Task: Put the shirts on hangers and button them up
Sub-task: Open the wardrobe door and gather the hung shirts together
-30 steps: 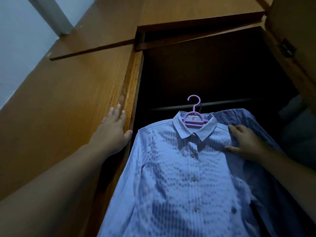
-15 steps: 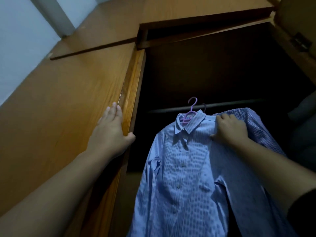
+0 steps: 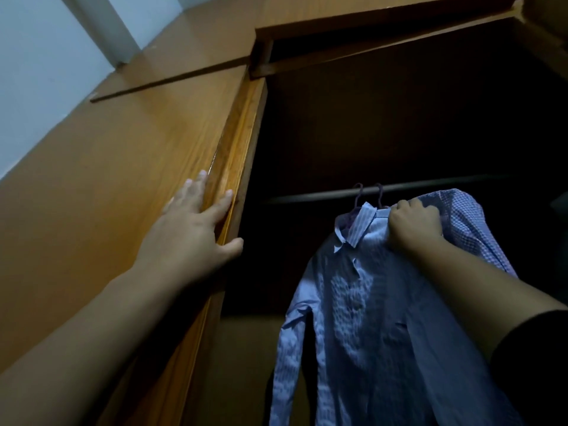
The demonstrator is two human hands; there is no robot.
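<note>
Inside the dark wardrobe [image 3: 399, 118] we can make out little: the rail [image 3: 307, 198] shows only as a dim grey bar, and the two hanger hooks [image 3: 358, 195] over it are faint purple curves whose lower parts vanish behind the collars. We cannot tell how the hangers sit inside the shirts. Our striped shirt [image 3: 368, 318] runs off the bottom edge, and the checked shirt [image 3: 461, 216] behind it is mostly covered by our right forearm. Compared with half a second ago, the hooks now sit up at the rail, where earlier the one hook we could see hung just below it, and the striped shirt has turned further so its collar stands edge-on to us. Our right hand [image 3: 415, 226] has closed tighter at the shoulder beside the collar; a second ago it lay flatter on the cloth. Now its fingers are curled into the fabric, gripping the striped shirt near the top of the hanger, with the checked shirt touching its far side. Our left hand [image 3: 190, 238] stays where it was, fingers straight and spread against the edge of the wooden wardrobe door [image 3: 123, 195], thumb hooked round the door's inner edge, holding nothing.
</note>
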